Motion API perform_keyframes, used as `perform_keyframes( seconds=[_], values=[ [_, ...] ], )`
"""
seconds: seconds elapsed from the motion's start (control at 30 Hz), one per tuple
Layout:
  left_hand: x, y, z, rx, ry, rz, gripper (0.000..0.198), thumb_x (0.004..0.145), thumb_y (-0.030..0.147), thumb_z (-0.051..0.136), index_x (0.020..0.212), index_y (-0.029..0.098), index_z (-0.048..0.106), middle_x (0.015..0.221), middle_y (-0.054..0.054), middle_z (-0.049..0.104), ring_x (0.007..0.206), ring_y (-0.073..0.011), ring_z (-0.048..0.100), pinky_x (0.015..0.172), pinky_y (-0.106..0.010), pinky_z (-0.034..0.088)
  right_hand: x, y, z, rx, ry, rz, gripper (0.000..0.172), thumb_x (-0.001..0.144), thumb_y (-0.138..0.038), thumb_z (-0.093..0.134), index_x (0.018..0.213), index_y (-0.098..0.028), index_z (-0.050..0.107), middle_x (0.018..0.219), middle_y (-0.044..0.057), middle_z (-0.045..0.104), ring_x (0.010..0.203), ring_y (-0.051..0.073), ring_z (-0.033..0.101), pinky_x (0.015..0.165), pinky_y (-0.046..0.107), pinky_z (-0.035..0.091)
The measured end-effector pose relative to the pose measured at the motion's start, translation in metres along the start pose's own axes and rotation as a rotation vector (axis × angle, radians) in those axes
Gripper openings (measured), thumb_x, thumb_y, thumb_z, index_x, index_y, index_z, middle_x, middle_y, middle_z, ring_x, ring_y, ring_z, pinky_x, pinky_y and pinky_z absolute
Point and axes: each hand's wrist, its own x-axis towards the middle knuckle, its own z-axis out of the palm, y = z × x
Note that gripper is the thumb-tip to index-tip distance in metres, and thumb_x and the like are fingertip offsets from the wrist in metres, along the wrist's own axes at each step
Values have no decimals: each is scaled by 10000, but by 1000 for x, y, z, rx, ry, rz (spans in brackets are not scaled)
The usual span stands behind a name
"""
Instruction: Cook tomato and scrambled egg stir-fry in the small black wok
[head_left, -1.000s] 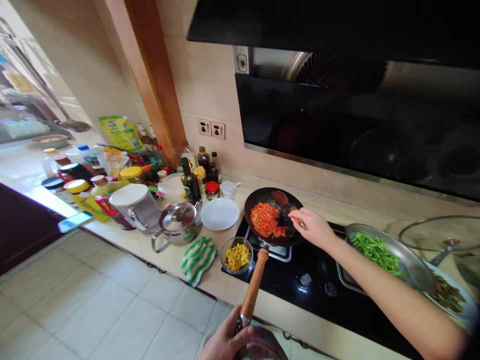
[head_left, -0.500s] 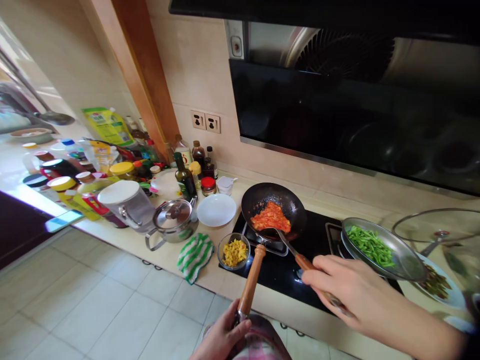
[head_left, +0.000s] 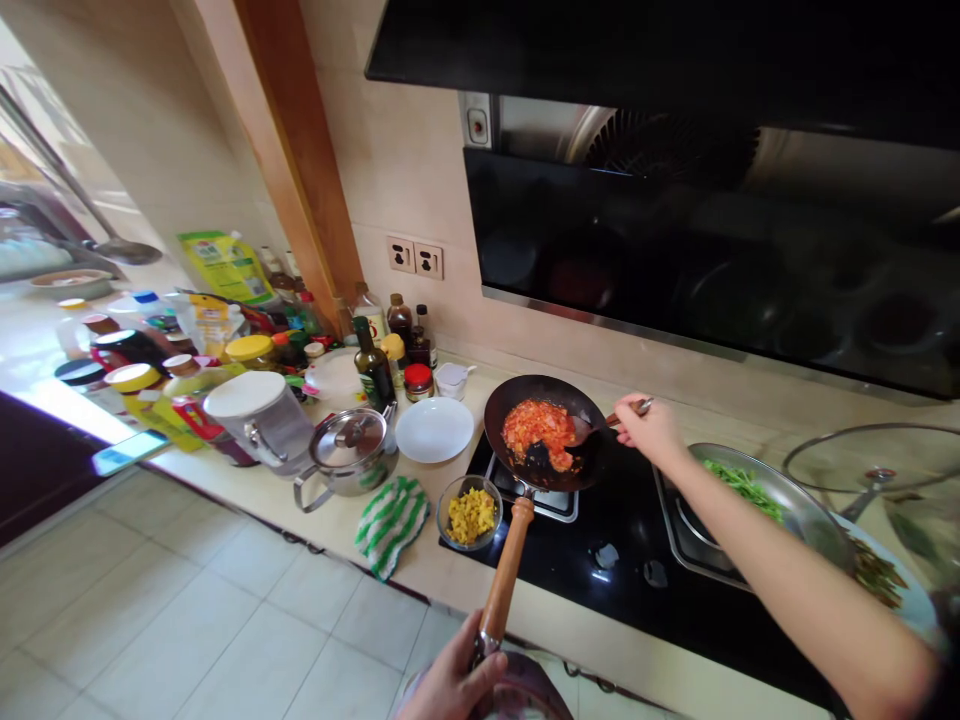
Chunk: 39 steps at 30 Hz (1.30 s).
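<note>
A black frying pan (head_left: 581, 405) with chopped red tomato (head_left: 538, 430) sits on the left burner of the black stove (head_left: 600, 530). My left hand (head_left: 450, 685) is closed round the end of the pan's long wooden handle (head_left: 504, 580) at the bottom edge. My right hand (head_left: 652, 430) reaches over the stove from the right and grips a spatula (head_left: 592, 430), whose blade lies in the pan beside the tomato.
A glass bowl of yellow egg (head_left: 471, 510), a white plate (head_left: 433, 428) and a lidded steel pot (head_left: 349, 452) stand left of the stove, with a striped cloth (head_left: 390, 520). A steel pan of green beans (head_left: 757, 490) sits right. Bottles and jars crowd the left counter.
My right hand went from near the front of the stove to the pan's right side, and the spatula blade now rests at the right of the tomato. The left hand kept hold of the handle.
</note>
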Motion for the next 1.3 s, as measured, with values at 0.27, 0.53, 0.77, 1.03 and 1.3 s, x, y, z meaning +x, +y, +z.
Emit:
perform_keyframes(
  seconds=[0.27,0.53,0.77,1.03,1.3],
  values=[
    [1,4,-1,-45,24,-74,828,614,734,682,1248,220,543,1061,-51,667,1012,-249,566,901,-323,448,-69,16,45,252,58,-296,208,850,-375,560,877,-224,702,873,40,735,765,193,700,752,304,562],
    [0,-3,-3,-112,151,-78,768,594,639,771,1213,215,606,1011,-56,694,1083,-288,568,934,-346,461,-94,98,62,615,151,254,441,780,-543,648,960,-142,676,676,61,711,596,190,691,558,280,585],
    [0,-2,0,-87,156,-92,751,618,649,748,1216,213,616,916,-51,675,931,-240,587,871,-324,472,-84,94,72,801,216,409,487,715,-531,702,956,-108,669,593,47,691,507,175,664,475,255,564],
    [4,-15,1,-47,165,-67,795,636,701,696,1254,217,572,849,-24,629,822,-201,555,784,-313,465,-81,98,58,685,278,353,462,725,-524,685,944,-117,685,612,48,691,532,175,676,501,254,579],
    [-4,1,-2,-187,157,-101,718,559,604,813,1150,234,642,869,-29,648,849,-204,569,757,-284,465,-89,94,41,555,225,258,430,750,-524,673,941,-140,703,664,66,709,564,176,683,525,255,586]
  ],
)
